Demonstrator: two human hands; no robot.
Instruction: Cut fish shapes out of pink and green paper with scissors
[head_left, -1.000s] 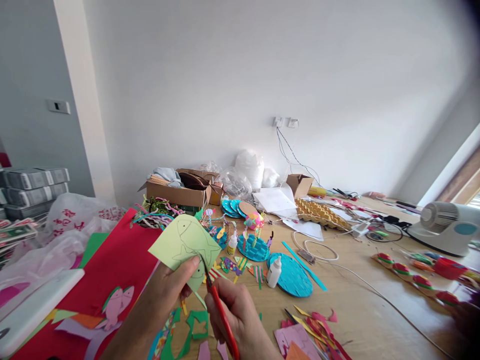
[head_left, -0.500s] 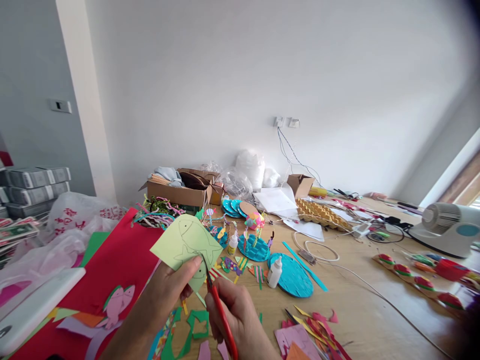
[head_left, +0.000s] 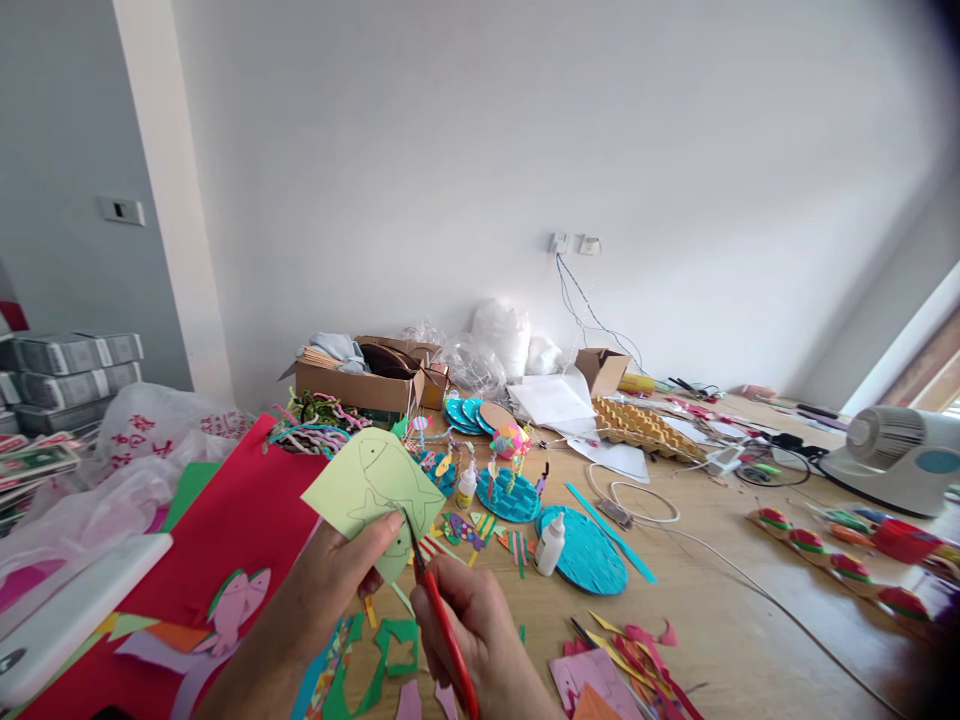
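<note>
Right hand (head_left: 480,620) is closed round the red handles of the scissors (head_left: 448,630), blades angled up and away, tip over the paper; gap between blades too small to tell. Left hand (head_left: 349,565) pinches the pale green paper (head_left: 409,465), thumb on top, held up over the table in front of the wearer. Fish outlines are drawn on it in pencil. Left thumb sits just beside the blade tip, so best to slide it back first, then take short snips, turning the paper rather than the wrist and keeping just outside the pencil line. Room: green scraps (head_left: 401,632) lie below the hands, pink paper (head_left: 589,672) and strips right of them, so dropped offcuts could mix in. Red sheet (head_left: 232,515) fills the left side. Past the hands, loose paper fish (head_left: 474,530) and a white bottle (head_left: 550,548) beside a blue disc (head_left: 592,565) crowd the forward path; a low sweep could tip the bottle. Best open room is the bare table (head_left: 675,590) to the right, up to the white cable (head_left: 765,597). Cardboard box (head_left: 356,388) and wall (head_left: 450,150) close off the far side.
</note>
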